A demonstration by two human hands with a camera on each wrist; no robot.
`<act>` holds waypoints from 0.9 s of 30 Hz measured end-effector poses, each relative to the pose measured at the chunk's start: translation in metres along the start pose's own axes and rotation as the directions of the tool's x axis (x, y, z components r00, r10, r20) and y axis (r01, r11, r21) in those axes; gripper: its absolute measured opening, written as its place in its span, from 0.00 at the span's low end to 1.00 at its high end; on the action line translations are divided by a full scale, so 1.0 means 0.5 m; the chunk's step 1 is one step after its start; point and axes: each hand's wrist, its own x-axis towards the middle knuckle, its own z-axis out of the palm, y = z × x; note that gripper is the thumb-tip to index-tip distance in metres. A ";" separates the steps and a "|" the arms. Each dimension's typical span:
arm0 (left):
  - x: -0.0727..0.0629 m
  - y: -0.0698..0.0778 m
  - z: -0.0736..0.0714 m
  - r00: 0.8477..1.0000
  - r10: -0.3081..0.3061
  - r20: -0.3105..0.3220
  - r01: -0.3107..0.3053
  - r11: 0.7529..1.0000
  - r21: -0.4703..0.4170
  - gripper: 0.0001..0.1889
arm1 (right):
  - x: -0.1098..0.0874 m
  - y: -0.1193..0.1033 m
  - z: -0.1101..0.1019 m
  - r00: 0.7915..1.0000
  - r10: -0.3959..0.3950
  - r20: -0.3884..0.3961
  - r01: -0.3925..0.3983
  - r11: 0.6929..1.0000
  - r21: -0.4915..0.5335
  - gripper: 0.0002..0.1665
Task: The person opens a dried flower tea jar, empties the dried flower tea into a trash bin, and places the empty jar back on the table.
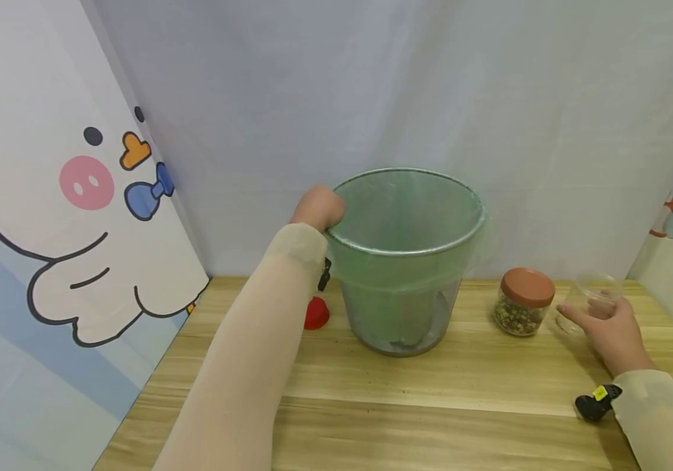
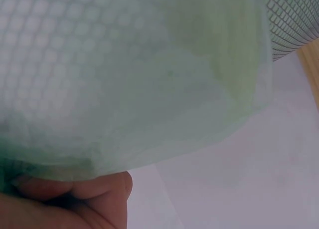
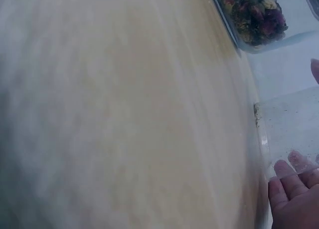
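Observation:
My left hand point(image 1: 320, 206) grips the rim of a mesh wastebasket point(image 1: 397, 330) on its left side. A thin green bag point(image 1: 397, 281) lines the basket and folds down over the rim. Close up in the left wrist view, curled fingers point(image 2: 104, 189) hold the bag's edge against the mesh. At the far right, my right hand point(image 1: 615, 330) holds a clear plastic cup point(image 1: 592, 281), which stands on the table. The fingers show through its transparent wall, and the thumb is on the opposite side. Small specks cling near the base of the cup point(image 3: 286, 119).
Left of the right hand stands a jar of dried flowers point(image 1: 518, 317) with a brown lid point(image 1: 527, 286). A small red object point(image 1: 316, 314) lies beside the basket, partly behind the left arm. A white curtain point(image 1: 242, 131) hangs along the back edge of the wooden table point(image 1: 430, 435).

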 end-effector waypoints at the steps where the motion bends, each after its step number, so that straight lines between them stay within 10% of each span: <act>1: 0.000 0.000 0.000 1.000 -0.003 0.003 0.003 1.000 -0.001 0.21 | -0.001 0.001 -0.001 1.000 0.003 -0.007 -0.003 1.000 -0.002 0.68; 20: -0.006 0.002 -0.004 1.000 -0.004 0.011 0.004 1.000 0.028 0.20 | -0.054 -0.042 -0.003 0.981 -0.007 -0.193 0.046 0.980 0.196 0.60; 27: -0.006 0.001 -0.003 1.000 -0.005 0.004 0.005 1.000 0.012 0.21 | -0.077 -0.055 0.010 0.944 0.079 -0.319 0.009 0.964 0.265 0.58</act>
